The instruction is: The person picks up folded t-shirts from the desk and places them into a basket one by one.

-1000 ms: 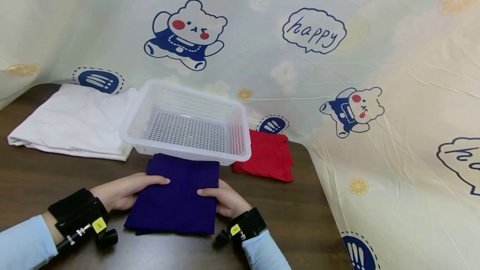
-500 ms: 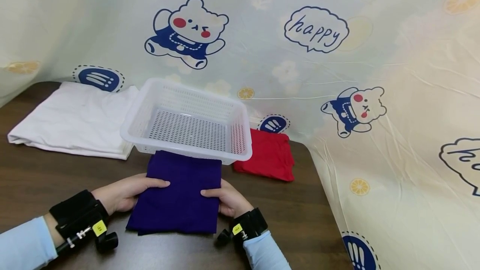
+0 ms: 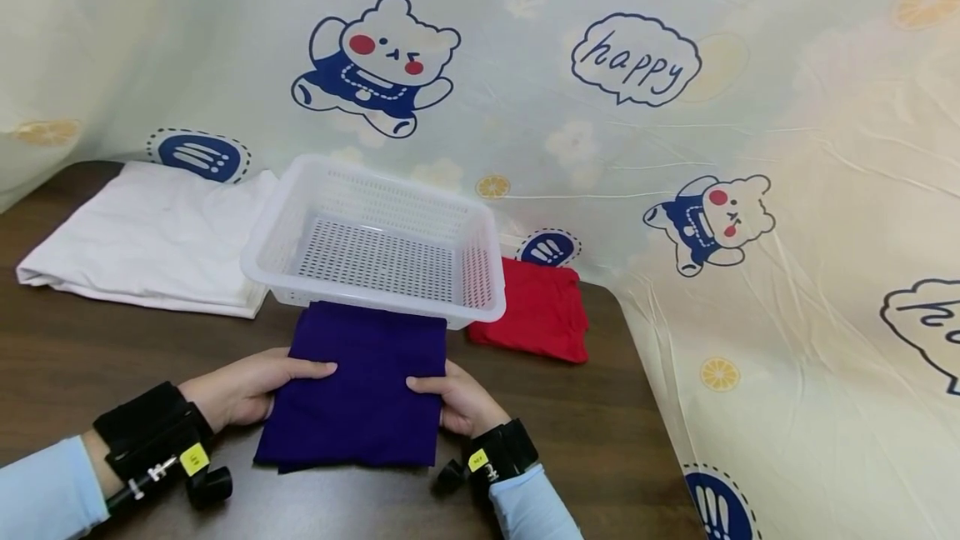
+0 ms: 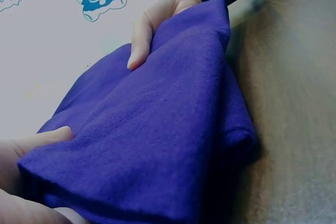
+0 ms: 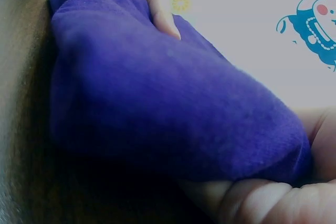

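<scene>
A folded dark purple cloth [image 3: 360,407], perhaps a garment, is held between both hands in front of the basket. My left hand [image 3: 243,386] grips its left side, thumb on top and fingers underneath. On the opposite side my right hand [image 3: 461,398] pinches the edge the same way. In the left wrist view the cloth [image 4: 142,124] shows stacked layers at the near edge, and its lower side hangs close to the table. The right wrist view has fingers [image 5: 262,200] curled under the cloth [image 5: 168,98].
A white perforated plastic basket [image 3: 375,303] stands just behind the cloth. Folded white fabric [image 3: 150,240] lies to its left, and a folded red cloth [image 3: 536,311] to its right, partly behind the basket. A patterned curtain [image 3: 517,90] hangs behind the brown table [image 3: 585,448].
Both hands keep hold of the purple cloth. It has shifted very slightly to the right, the right hand along with it. Basket and other cloths stay put.
</scene>
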A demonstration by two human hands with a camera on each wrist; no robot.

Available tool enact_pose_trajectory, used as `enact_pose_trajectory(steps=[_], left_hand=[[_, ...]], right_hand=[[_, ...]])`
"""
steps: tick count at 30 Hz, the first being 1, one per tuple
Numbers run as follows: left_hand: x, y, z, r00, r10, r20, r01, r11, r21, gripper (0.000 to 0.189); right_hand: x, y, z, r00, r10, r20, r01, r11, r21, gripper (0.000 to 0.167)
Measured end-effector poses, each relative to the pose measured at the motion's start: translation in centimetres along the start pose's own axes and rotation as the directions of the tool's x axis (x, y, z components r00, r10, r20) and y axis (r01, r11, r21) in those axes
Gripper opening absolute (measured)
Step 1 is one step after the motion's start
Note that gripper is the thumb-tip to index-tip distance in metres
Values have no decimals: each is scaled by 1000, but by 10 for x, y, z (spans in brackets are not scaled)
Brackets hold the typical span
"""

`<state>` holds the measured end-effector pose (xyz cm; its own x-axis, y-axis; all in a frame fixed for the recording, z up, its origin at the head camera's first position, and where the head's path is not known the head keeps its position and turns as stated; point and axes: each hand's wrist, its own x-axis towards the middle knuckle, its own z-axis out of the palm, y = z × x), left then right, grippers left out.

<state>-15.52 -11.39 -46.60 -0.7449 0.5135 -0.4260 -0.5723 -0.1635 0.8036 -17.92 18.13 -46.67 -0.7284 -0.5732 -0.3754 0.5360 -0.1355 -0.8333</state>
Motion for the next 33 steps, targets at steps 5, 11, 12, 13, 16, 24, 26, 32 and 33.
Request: enact_pose_trajectory(steps=[5, 11, 12, 13, 16, 24, 26, 32, 33], left_hand=[[-3, -2, -2, 1000, 13, 28, -13, 1000, 0, 45], [-2, -2, -4, 999, 26, 32, -26, 1000, 9, 52], [-2, -3, -4, 999, 29, 32, -30, 999, 18, 54], [-2, -3, -5, 999, 34, 34, -35, 999, 28, 56], [-3, -4, -6, 998, 52, 40, -54, 996, 64, 61], [-6, -4, -5, 996, 74, 55, -77, 995, 57, 62], [-7, -3, -5, 995, 84, 59, -87, 995, 53, 60], [-11, 4, -1, 991, 114, 75, -119, 991, 68, 57], [-12, 5, -1, 990, 116, 78, -122, 990, 69, 57]], right_hand=[[-1, 1, 1, 1000, -1, -4, 1, 1000, 6, 47], [-3, 1, 1, 1000, -17, -10, 17, 1000, 8, 45], [-3, 1, 1, 1000, -19, -8, 19, 1000, 9, 45], [-3, 1, 2, 1000, -21, -8, 21, 1000, 9, 45], [-4, 0, 2, 1000, -24, -8, 24, 1000, 12, 45], [-7, -5, 4, 1000, -17, -22, 17, 1000, -5, 43], [-8, -7, 5, 999, -16, -28, 16, 1000, -8, 43], [-13, -13, 7, 999, -24, -38, 23, 999, -30, 42], [-14, -14, 7, 999, -26, -37, 25, 999, -36, 42]])
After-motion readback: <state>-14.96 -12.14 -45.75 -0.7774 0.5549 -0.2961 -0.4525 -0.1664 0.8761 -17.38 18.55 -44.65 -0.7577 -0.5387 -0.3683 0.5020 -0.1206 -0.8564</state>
